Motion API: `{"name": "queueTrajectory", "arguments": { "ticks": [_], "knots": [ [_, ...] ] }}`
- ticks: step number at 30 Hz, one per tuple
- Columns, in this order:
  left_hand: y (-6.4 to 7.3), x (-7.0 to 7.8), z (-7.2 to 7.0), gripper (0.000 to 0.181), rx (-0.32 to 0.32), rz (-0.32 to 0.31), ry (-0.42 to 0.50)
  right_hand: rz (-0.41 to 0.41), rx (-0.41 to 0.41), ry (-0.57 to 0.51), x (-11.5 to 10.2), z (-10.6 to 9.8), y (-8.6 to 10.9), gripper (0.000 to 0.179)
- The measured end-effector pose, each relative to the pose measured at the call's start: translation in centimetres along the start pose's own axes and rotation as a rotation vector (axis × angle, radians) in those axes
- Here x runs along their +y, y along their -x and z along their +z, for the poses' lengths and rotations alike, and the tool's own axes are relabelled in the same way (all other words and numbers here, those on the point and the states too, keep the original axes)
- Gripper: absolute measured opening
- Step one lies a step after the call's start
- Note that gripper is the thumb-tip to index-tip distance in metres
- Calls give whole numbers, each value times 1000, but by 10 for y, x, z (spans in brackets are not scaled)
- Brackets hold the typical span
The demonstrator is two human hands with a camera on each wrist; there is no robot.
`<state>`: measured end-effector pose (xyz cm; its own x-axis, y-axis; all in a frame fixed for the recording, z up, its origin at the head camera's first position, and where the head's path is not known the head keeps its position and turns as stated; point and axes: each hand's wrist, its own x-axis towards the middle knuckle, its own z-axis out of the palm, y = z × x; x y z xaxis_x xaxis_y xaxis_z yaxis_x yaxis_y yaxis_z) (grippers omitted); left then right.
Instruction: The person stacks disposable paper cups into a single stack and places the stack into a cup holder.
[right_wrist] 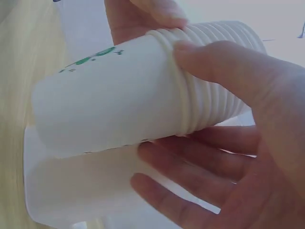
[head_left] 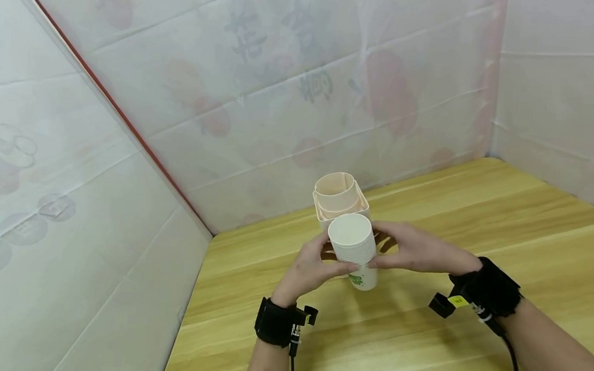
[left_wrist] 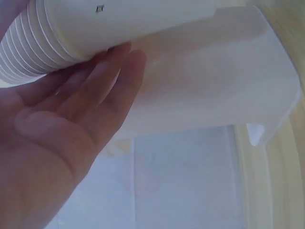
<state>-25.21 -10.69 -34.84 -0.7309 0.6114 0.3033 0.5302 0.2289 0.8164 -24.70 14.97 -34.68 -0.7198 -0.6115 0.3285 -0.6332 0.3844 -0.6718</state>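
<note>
A stack of white paper cups [head_left: 352, 239], rims up and with a green print low on its side, is held between both hands. My left hand [head_left: 307, 269] grips the stack from the left, its thumb across the front and its fingers behind. From the right, my right hand [head_left: 415, 247] holds it, with the thumb [right_wrist: 209, 59] pressed near the rims and the fingers curving underneath in the right wrist view. Directly behind the cups stands a pale pink cup holder [head_left: 337, 197] with a round tube rising from its square body, partly hidden by the stack.
The wood-grain table [head_left: 254, 293] spreads under the hands. Behind the holder rises a wall covered in printed plastic sheeting [head_left: 260, 124], and more sheeting closes off the left and right sides. Each wrist wears a black strap [head_left: 275, 322] with a small camera and cable.
</note>
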Motion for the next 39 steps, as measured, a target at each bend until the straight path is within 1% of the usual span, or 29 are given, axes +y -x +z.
{"name": "queueTrajectory", "arguments": {
  "ticks": [4,8,14,18,23,26,28,34,36,39],
  "knots": [
    [-1,7,-1,65,48,-22,6,-3,50,-35,-4,-3,-1,64],
    [-1,19,-4,63,82,-60,-28,-14,83,-59,-12,-6,0,64],
    [-4,40,-18,64,113,-64,-63,-75,121,-38,-26,-17,-6,66],
    [-10,50,-30,65,131,-26,-78,-96,166,-7,-36,-25,-15,70],
    [-20,59,-42,64,158,68,-115,-77,216,-3,-46,-34,-26,81],
    [-26,65,-49,63,187,108,-130,-96,232,-20,-52,-39,-34,84],
    [-30,68,-53,62,208,123,-125,-121,235,-32,-55,-41,-38,85],
    [-40,80,-65,60,266,133,-102,-192,241,-66,-64,-51,-54,89],
    [-44,83,-68,61,298,141,-101,-212,254,-71,-67,-56,-61,88],
    [-50,88,-72,68,345,173,-82,-224,287,-64,-70,-63,-71,87]
  ]
}}
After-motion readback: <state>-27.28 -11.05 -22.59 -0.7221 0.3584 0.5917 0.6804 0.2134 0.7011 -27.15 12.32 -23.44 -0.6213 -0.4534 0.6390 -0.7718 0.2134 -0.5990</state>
